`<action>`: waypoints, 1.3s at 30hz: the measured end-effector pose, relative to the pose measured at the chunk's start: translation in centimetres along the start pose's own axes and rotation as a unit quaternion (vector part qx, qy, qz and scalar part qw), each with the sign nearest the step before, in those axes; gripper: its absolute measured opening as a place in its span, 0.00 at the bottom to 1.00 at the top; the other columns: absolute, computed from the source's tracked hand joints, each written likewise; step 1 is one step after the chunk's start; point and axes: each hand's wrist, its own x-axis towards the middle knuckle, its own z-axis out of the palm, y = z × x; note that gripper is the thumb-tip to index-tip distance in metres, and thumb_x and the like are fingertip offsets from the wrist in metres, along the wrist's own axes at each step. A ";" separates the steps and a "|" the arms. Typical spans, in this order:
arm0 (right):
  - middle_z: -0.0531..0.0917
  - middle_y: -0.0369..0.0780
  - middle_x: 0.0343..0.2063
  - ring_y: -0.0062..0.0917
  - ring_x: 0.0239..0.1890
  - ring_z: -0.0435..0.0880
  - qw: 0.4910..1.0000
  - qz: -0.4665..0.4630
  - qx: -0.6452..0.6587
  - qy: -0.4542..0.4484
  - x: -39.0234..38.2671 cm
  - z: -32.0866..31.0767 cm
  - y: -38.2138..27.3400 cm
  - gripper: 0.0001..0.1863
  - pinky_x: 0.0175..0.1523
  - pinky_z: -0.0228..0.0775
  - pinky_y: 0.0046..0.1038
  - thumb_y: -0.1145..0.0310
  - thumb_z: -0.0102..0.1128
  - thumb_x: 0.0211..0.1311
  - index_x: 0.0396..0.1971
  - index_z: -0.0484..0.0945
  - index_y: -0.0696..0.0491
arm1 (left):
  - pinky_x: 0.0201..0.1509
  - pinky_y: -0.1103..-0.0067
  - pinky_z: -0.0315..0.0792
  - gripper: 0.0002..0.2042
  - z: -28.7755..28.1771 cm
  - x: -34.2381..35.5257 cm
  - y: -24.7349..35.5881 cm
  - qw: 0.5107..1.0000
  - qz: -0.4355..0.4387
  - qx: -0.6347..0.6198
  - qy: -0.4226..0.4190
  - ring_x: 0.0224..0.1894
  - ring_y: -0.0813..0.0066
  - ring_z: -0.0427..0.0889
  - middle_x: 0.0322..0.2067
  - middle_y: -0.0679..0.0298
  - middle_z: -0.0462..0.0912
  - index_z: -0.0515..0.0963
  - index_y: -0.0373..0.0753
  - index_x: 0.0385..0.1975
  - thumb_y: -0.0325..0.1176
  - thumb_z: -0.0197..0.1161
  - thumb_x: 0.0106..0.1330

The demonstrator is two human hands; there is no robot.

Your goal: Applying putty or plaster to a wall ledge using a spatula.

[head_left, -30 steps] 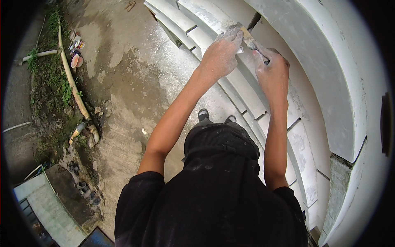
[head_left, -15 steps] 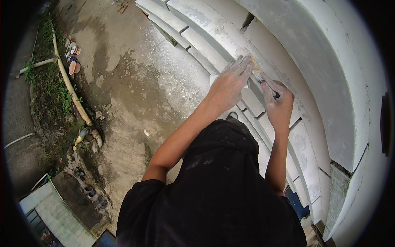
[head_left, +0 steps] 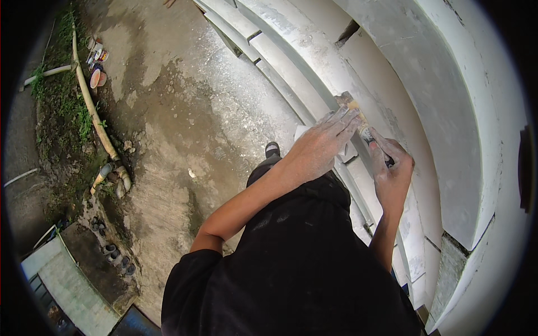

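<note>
My right hand (head_left: pixel 392 168), dusted white, grips a scraper-like tool (head_left: pixel 365 130) with a dark and orange handle. Its yellow-stained front and grey, caked tip (head_left: pixel 343 98) lie against the pale ledge (head_left: pixel 314 47). Across from it, my left hand (head_left: pixel 322 144) stretches its powdery fingers toward the tool's front end. A white flat piece (head_left: pixel 301 131) shows on both sides of that palm and seems held beneath it; the thumb is hidden. How far the fingers touch the tool I cannot tell.
Curved, stepped white ledges and a grey wall band (head_left: pixel 443 78) rise on my right. White dust covers the concrete ground (head_left: pixel 168 112). A long pipe (head_left: pixel 95 112) runs along weeds at left, near small tubs (head_left: pixel 96 77). My shoe (head_left: pixel 272 149) stands beside the ledges.
Both hands have come nearer my body and slightly right along the ledge, bringing the tool and the white piece along. A shoe now shows left of my arm.
</note>
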 end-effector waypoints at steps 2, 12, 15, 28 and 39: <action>0.86 0.49 0.35 0.34 0.35 0.86 0.999 -0.032 0.017 0.008 2.2 2.2 -0.5 0.14 0.46 0.73 0.29 0.75 0.62 0.60 0.46 0.85 0.57 | 0.72 0.62 0.61 0.35 -1.2 0.7 -1.2 0.996 -0.018 0.068 0.046 0.68 0.48 0.65 0.65 0.45 0.66 0.65 0.27 0.63 0.13 0.55 0.48; 0.85 0.51 0.38 0.41 0.41 0.85 0.996 -0.061 0.006 0.061 2.3 1.0 0.2 0.16 0.54 0.70 0.35 0.69 0.61 0.62 0.48 0.83 0.56 | 0.72 0.63 0.61 0.32 -1.0 4.0 -0.8 0.994 0.027 0.100 0.029 0.66 0.47 0.67 0.61 0.43 0.71 0.68 0.26 0.61 0.13 0.53 0.49; 0.85 0.51 0.38 0.41 0.43 0.85 0.995 -0.023 -0.075 0.060 1.3 0.4 2.1 0.16 0.56 0.70 0.35 0.68 0.61 0.63 0.49 0.83 0.56 | 0.73 0.63 0.59 0.31 1.9 4.6 -0.1 0.993 0.016 0.113 0.037 0.67 0.48 0.67 0.61 0.42 0.70 0.68 0.23 0.60 0.14 0.53 0.49; 0.84 0.51 0.38 0.39 0.41 0.84 0.993 -0.102 -0.002 0.067 3.0 3.1 0.3 0.24 0.54 0.71 0.32 0.72 0.65 0.58 0.56 0.79 0.54 | 0.74 0.65 0.58 0.36 -2.8 3.2 -2.2 0.993 -0.042 0.095 0.055 0.69 0.47 0.62 0.67 0.43 0.63 0.64 0.25 0.64 0.13 0.49 0.46; 0.82 0.47 0.44 0.32 0.46 0.81 0.992 -0.022 -0.023 0.120 -2.7 1.3 6.9 0.27 0.56 0.70 0.30 0.79 0.64 0.54 0.58 0.78 0.55 | 0.77 0.71 0.46 0.38 4.8 4.0 2.0 0.954 -0.068 -0.287 0.057 0.75 0.48 0.48 0.70 0.35 0.50 0.53 0.22 0.68 0.17 0.48 0.49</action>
